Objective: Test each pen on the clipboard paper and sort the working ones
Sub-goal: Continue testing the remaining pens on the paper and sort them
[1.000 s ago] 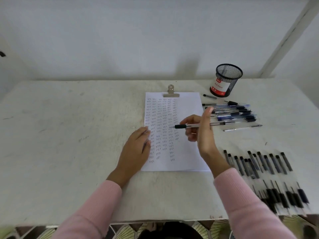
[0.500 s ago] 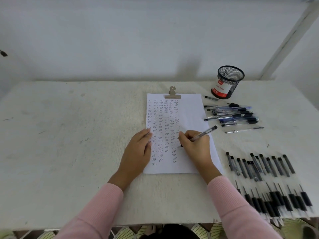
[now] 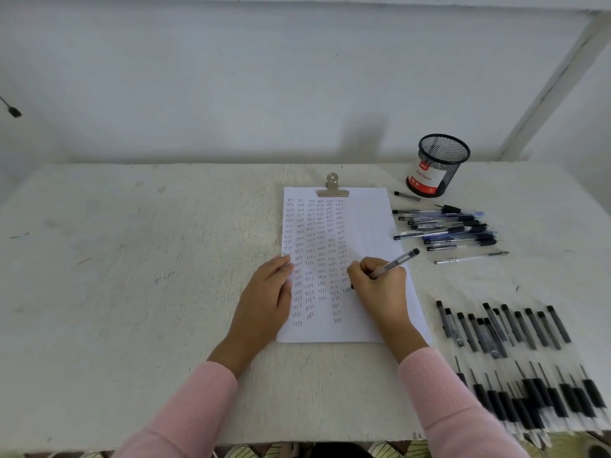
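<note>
A white sheet of paper [image 3: 368, 223] under a metal clip [image 3: 332, 187] lies on the table, filled with columns of small pen marks. My right hand [image 3: 378, 285] grips a clear pen [image 3: 395, 261] in a writing hold, its tip down on the paper near the right column. My left hand [image 3: 266, 300] rests flat on the paper's left edge, fingers straight. A heap of pens [image 3: 446, 228] lies to the right of the sheet. Rows of black-gripped pens [image 3: 506, 328] lie at the near right.
A black mesh pen cup [image 3: 438, 165] with a red and white label stands at the back right. One silver pen [image 3: 471, 257] lies alone below the heap. The white table [image 3: 132, 276] ends at a wall behind and at a near edge by my sleeves.
My right hand brought the pen from above the sheet down onto the paper and turned it into a writing hold. My left hand stayed on the paper's left edge.
</note>
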